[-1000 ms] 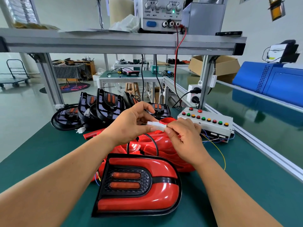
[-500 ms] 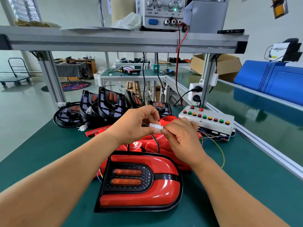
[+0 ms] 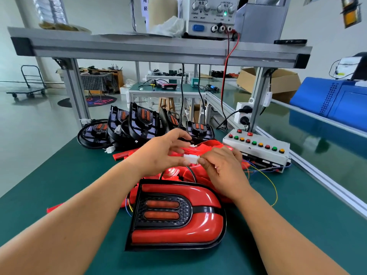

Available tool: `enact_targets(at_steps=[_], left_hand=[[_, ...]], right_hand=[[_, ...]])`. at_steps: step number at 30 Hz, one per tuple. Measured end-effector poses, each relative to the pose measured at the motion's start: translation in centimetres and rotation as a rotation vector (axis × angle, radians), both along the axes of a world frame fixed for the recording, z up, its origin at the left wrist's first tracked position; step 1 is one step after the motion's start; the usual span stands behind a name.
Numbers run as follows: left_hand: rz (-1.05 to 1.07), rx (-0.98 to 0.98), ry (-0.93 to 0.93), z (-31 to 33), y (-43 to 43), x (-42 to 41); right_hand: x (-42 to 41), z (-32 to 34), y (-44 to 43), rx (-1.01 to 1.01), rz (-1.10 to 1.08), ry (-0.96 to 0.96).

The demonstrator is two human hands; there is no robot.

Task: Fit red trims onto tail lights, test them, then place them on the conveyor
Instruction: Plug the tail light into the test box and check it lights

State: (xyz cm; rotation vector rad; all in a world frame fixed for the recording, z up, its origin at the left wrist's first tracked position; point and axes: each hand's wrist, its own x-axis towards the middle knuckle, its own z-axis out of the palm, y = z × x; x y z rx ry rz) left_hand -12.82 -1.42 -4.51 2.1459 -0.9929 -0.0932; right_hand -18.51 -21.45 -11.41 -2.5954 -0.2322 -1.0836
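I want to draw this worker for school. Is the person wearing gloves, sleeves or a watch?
No gloves: the left hand and right hand are bare. The left forearm and right forearm are bare too, with no sleeve, watch or bracelet in view.

The left grip (image 3: 160, 153) and right grip (image 3: 224, 167) pinched a white connector (image 3: 191, 158) over red trims (image 3: 210, 144); a tail light (image 3: 176, 215) lay face up nearer on the green counter (image 3: 79, 175).
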Motion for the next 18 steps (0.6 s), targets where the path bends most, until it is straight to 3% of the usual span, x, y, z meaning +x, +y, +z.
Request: enact_targets(at_steps=[4,8,10,18], left_hand=[[0.217,-0.030,-0.160,-0.4,4.5,-1.4],[-0.102,0.356,-0.009,-2.8,8.3,-4.3],[-0.150,0.475,-0.025,-4.0,9.1,-5.3],[-0.044,0.406,-0.169,-5.3,8.7,-5.1]], right_hand=[[0.3,-0.5,-0.2,-0.019,-0.092,0.066],[0.8,-0.6,-0.1,-0.047,-0.148,0.101],[1.0,-0.7,-0.1,-0.050,-0.163,0.107],[0.5,0.0,0.2,-0.035,-0.137,0.074]])
